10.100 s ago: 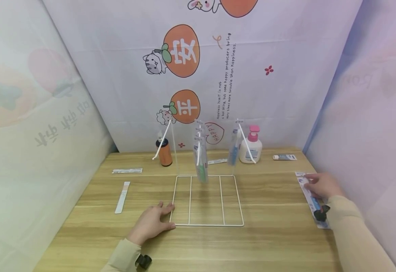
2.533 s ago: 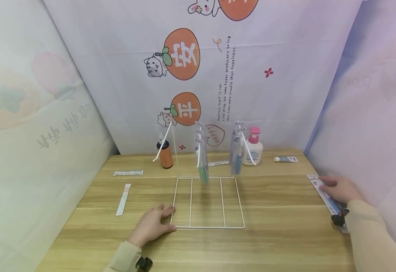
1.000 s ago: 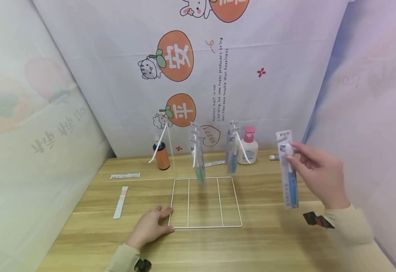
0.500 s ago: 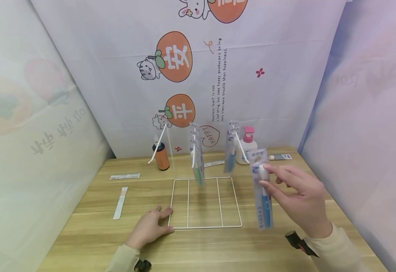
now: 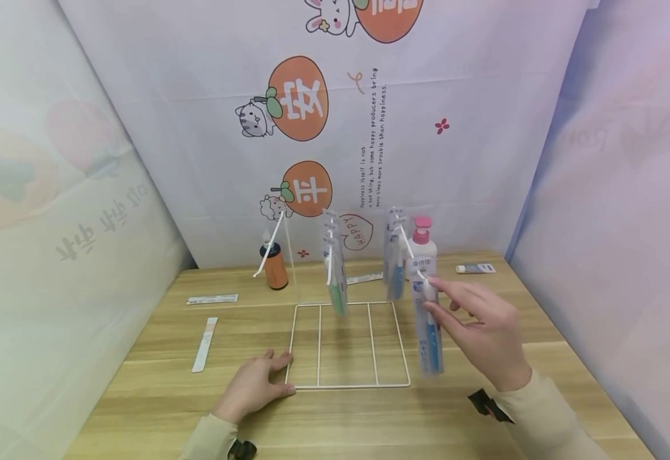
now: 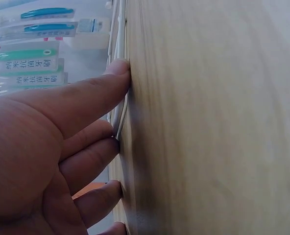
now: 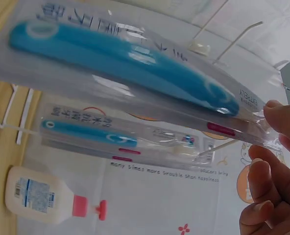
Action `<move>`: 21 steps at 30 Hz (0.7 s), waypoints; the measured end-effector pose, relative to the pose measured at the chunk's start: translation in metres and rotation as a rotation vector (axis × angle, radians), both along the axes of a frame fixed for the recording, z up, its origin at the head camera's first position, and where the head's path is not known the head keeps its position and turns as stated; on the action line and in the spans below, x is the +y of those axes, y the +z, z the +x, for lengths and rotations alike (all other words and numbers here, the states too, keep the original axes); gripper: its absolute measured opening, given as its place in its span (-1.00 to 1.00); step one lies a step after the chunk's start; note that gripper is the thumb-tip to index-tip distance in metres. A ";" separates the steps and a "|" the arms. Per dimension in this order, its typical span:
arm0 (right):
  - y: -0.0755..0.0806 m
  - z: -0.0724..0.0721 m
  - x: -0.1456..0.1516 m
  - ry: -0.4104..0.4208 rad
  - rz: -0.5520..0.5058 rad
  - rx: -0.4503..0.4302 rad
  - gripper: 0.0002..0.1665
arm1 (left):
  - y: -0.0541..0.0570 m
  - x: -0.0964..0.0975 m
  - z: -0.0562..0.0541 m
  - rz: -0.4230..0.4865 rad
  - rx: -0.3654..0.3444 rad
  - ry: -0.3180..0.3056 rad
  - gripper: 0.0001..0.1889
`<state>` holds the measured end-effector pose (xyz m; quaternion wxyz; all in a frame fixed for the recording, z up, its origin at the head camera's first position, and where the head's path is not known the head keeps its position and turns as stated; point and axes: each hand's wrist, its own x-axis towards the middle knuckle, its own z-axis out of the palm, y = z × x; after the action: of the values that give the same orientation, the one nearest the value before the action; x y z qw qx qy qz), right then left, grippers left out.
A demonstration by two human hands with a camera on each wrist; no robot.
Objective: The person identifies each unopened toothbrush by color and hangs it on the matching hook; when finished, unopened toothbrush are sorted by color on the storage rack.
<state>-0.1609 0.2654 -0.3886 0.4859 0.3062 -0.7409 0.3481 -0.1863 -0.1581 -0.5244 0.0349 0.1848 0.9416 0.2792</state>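
My right hand (image 5: 481, 326) pinches a blue toothbrush in its clear package (image 5: 431, 345) between thumb and fingers, near the top. The package hangs upright, its top edge right at the tip of the white rack's right hook (image 5: 405, 243). Farther back on that hook hang blue packaged toothbrushes (image 5: 396, 275); the right wrist view shows them behind the held package (image 7: 125, 68). Several green packaged toothbrushes (image 5: 336, 291) hang from the middle hook. My left hand (image 5: 257, 386) rests at the front left corner of the wire rack's base (image 5: 363, 386), thumb and fingertips touching the wire.
At the back stand an orange bottle (image 5: 276, 271) with a dark top and a white pump bottle (image 5: 423, 239) with a pink head. A toothpaste tube (image 5: 475, 269) lies at back right. Flat narrow packets (image 5: 212, 299) lie on the wooden table (image 5: 335, 425). Printed cloth walls surround it.
My right hand has picked up the blue packaged toothbrush from the table's right side and carried it left to the right hook's tip. Another package joined that hook earlier. My left hand stayed.
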 end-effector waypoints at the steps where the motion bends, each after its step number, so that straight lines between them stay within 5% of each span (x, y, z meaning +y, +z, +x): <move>1: -0.001 -0.003 0.000 -0.004 0.005 0.001 -0.40 | 0.000 0.000 0.000 0.001 -0.001 -0.001 -0.25; 11: -0.012 -0.037 -0.006 -0.038 0.027 -0.023 -0.58 | -0.003 -0.001 -0.001 -0.002 -0.005 -0.003 -0.26; 21: -0.017 -0.064 -0.015 -0.130 0.011 -0.037 -0.43 | -0.005 -0.001 -0.002 -0.010 -0.006 0.011 -0.25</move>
<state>-0.2250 0.2508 -0.4055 0.4919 0.2536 -0.7700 0.3176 -0.1887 -0.1593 -0.5292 0.0370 0.1785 0.9440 0.2752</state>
